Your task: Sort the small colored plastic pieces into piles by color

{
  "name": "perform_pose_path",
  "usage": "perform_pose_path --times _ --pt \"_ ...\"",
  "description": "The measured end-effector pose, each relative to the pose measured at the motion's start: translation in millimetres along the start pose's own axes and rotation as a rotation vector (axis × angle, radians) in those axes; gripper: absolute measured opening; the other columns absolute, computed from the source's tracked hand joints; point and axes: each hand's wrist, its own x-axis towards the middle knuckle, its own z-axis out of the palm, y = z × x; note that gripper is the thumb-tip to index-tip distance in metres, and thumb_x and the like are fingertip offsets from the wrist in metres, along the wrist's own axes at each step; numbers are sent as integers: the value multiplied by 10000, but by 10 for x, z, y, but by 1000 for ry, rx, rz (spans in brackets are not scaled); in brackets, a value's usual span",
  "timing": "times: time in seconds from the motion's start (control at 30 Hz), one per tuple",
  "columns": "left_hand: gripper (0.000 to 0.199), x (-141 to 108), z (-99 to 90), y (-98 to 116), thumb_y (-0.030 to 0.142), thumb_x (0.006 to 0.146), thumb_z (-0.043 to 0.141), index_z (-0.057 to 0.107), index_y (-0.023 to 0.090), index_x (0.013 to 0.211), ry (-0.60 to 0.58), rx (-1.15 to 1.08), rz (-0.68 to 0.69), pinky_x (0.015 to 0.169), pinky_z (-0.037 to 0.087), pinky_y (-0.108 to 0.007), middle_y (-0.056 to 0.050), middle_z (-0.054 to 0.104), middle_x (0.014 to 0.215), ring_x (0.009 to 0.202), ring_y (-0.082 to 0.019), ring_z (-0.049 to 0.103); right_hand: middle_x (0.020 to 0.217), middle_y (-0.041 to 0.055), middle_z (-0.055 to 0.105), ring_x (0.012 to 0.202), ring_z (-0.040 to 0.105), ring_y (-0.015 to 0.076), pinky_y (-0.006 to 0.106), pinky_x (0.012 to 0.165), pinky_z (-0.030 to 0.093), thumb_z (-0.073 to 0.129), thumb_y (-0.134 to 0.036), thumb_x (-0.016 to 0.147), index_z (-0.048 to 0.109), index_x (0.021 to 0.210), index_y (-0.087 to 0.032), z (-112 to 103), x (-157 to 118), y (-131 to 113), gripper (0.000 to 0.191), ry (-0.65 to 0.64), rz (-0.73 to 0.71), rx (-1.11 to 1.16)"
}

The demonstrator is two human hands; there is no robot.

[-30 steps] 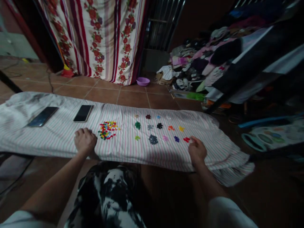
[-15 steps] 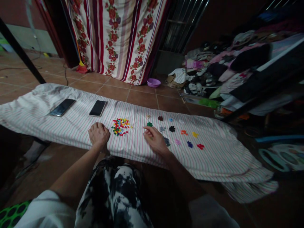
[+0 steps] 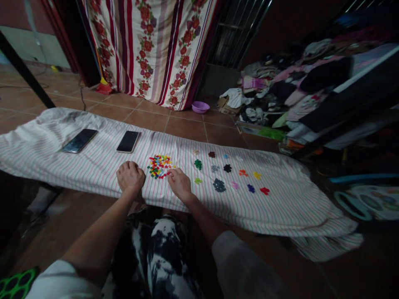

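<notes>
A mixed pile of small coloured pieces [image 3: 160, 166] lies on the striped cloth [image 3: 187, 195], too small to name by kind. My right hand [image 3: 180, 183] is at the pile's right edge, fingertips pinched together; whatever they hold is hidden. Left of the pile, my left hand [image 3: 130, 177] rests on the cloth with its fingers curled in. To the right, pieces lie in small single-colour heaps, among them a green heap [image 3: 198, 164], a light green heap [image 3: 198, 181], a dark grey heap [image 3: 219, 185], a black heap [image 3: 227, 168] and a red heap [image 3: 264, 191].
Two phones, one dark [image 3: 128, 141] and one at far left [image 3: 80, 140], lie on the cloth. Beyond stand a purple basin [image 3: 200, 107], a floral curtain [image 3: 162, 54] and a broom [image 3: 104, 86]. Clothes [image 3: 299, 91] are heaped at the back right.
My right hand has moved left from beside the green heap to the mixed pile, uncovering the light green and dark grey heaps. My left hand stays in place.
</notes>
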Motion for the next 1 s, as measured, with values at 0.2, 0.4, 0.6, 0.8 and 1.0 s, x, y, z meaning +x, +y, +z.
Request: perform_pose_path --times 0.2,0.4,0.6,0.8,1.0 --pt "240 2 -7 10 263 846 404 584 171 976 6 8 -3 857 352 -414 -121 600 1025 1005 -278 492 957 69 625 853 587 179 277 771 440 430 -239 925 629 954 -209 -17 -12 -61 204 8 -5 -63" --pt "255 -9 -37 12 255 844 398 594 155 974 5 -19 -4 877 352 -427 -138 598 1029 1022 -291 501 900 40 635 872 595 160 262 809 451 446 -220 904 591 913 -208 -29 -41 -33 146 78 12 112" --pt "253 -9 -91 34 263 842 414 597 134 961 -3 4 -1 842 369 -447 -177 613 1029 1015 -318 514 798 -2 641 693 603 123 239 663 488 498 -304 868 578 910 -224 -202 -219 117 120 261 43 478" --pt "260 -34 -135 60 267 871 380 585 128 950 27 -7 13 820 365 -448 -193 623 1027 1014 -337 537 753 5 621 639 583 121 237 592 480 568 -360 809 570 892 -214 -774 -552 836 168 512 165 558" --pt "263 -33 -144 71 260 850 409 599 120 967 6 33 2 818 390 -452 -192 630 1024 1017 -347 549 764 12 613 636 557 126 271 636 477 600 -398 718 591 882 -185 -1442 -931 1945 269 753 474 431"
